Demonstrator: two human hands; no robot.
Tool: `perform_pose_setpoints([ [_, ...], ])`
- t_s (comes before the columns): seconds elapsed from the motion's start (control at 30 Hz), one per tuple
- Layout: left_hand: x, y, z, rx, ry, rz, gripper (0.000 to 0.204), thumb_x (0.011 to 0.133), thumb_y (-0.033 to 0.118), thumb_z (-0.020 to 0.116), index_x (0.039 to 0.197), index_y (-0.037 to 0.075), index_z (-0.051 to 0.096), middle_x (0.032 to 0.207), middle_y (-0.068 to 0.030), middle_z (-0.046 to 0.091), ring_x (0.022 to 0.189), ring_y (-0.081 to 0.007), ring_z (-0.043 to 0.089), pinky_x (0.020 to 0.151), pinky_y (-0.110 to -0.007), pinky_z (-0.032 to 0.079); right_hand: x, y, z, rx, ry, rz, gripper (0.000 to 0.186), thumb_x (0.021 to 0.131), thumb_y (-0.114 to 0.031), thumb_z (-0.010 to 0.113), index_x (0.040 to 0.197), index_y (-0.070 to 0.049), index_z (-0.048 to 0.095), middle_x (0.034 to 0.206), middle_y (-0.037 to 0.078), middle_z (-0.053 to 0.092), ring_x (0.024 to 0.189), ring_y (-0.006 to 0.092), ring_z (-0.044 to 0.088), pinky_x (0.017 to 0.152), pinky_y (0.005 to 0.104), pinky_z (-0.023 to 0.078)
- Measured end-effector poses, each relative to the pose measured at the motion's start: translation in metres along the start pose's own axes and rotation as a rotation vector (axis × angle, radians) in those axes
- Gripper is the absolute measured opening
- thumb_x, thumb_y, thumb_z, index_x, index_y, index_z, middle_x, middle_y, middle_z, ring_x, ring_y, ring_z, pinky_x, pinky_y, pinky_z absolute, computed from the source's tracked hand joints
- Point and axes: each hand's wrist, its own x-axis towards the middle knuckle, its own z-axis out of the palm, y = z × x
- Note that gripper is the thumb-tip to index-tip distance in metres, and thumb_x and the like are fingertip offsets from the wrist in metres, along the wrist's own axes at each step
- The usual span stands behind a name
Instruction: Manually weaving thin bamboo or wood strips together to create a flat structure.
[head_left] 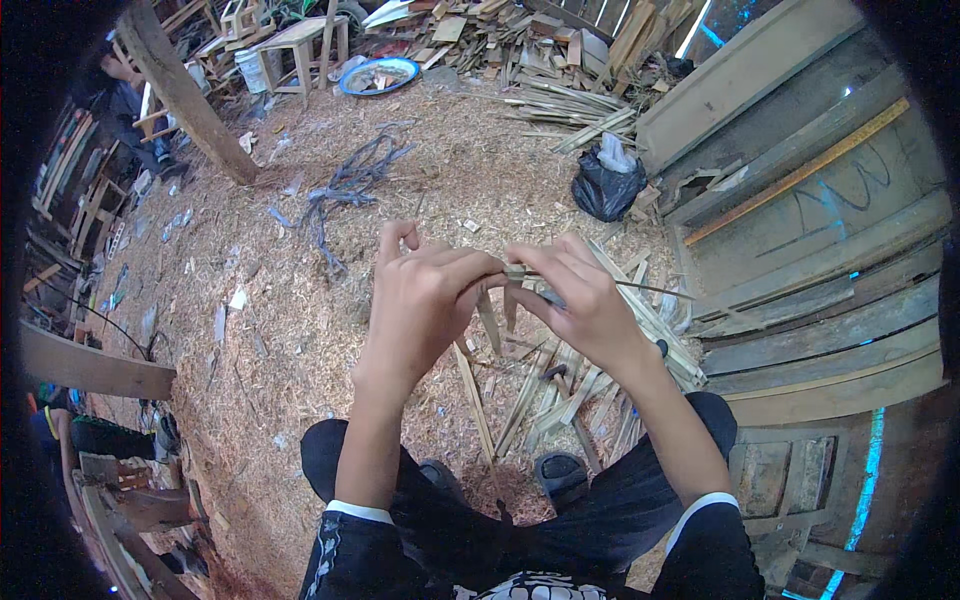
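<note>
- Pinching, your left grip (428,290) is closed at the fingertips on a thin strip (488,322), its little finger curled up and away.
- Your right grip (580,302) meets it from the other side, also closed on the strip, fingertips just beside your left ones.
- The strip is up in front of you, between both hands, above the floor (300,370); pale ends point down below your fingers, and you cannot tell whether they are one piece.
- A thin dark stick (655,289) juts to your right from the right grip.
- Below your hands, slats (520,405) lie loose near your sandals (562,475), over wood shavings.
- Ahead to the right sits a black bag (608,188), near the plank wall (800,240).
- Ahead to the left lie tangled cords (352,187), with a blue-rimmed basin (346,84) farther off.
</note>
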Motion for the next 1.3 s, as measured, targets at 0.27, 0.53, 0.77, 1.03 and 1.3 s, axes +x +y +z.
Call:
perform_pose_setpoints([
  [0.27, -0.006, -0.019, -0.003, 0.009, 0.064, -0.062, 0.008, 0.082, 0.015, 0.079, 0.090, 0.012, 0.077, 0.080, -0.0016, 0.075, 0.071, -0.0165, 0.065, 0.089, -0.038, 0.033, -0.034, 0.010, -0.027, 0.080, 0.007, -0.138, 0.026, 0.077, 0.000, 0.077, 0.102, 0.000, 0.070, 0.107, 0.013, 0.070, 0.090, 0.0306, 0.068, 0.082, 0.0392, 0.055],
  [0.53, -0.007, -0.024, -0.003, 0.034, 0.089, -0.076, 0.008, 0.083, 0.020, 0.079, 0.088, 0.014, 0.077, 0.075, -0.0010, 0.073, 0.069, -0.0177, 0.063, 0.088, -0.039, 0.034, -0.036, 0.015, -0.046, -0.228, -0.118, 0.175, 0.021, 0.082, -0.026, 0.080, 0.093, -0.009, 0.075, 0.095, 0.007, 0.073, 0.085, 0.0212, 0.067, 0.093, 0.0399, 0.046],
  [0.77, -0.001, -0.017, 0.000, 0.042, 0.068, -0.062, 0.009, 0.083, 0.022, 0.080, 0.088, 0.015, 0.077, 0.075, -0.0006, 0.073, 0.068, -0.0164, 0.064, 0.088, -0.039, 0.034, -0.014, -0.012, -0.032, -0.063, 0.010, 0.123, 0.020, 0.084, -0.025, 0.076, 0.096, -0.008, 0.073, 0.095, 0.007, 0.073, 0.095, 0.0246, 0.065, 0.098, 0.0433, 0.040],
  [1.03, -0.005, -0.018, -0.004, 0.028, 0.087, -0.066, 0.009, 0.082, 0.018, 0.080, 0.089, 0.014, 0.077, 0.079, -0.0006, 0.075, 0.069, -0.0156, 0.065, 0.091, -0.039, 0.034, -0.016, -0.034, -0.023, -0.433, 0.186, 0.016, 0.020, 0.085, -0.019, 0.072, 0.102, -0.007, 0.070, 0.097, 0.004, 0.069, 0.100, 0.0227, 0.063, 0.088, 0.0414, 0.042],
  [1.3, -0.005, -0.021, 0.001, 0.035, 0.118, -0.067, 0.007, 0.082, 0.021, 0.080, 0.087, 0.016, 0.077, 0.080, -0.0002, 0.075, 0.070, -0.0161, 0.067, 0.089, -0.039, 0.035, -0.035, -0.050, 0.019, -0.090, -0.120, -0.291, 0.035, 0.080, -0.009, 0.075, 0.114, -0.009, 0.066, 0.119, 0.009, 0.065, 0.107, 0.0297, 0.064, 0.096, 0.0458, 0.051],
])
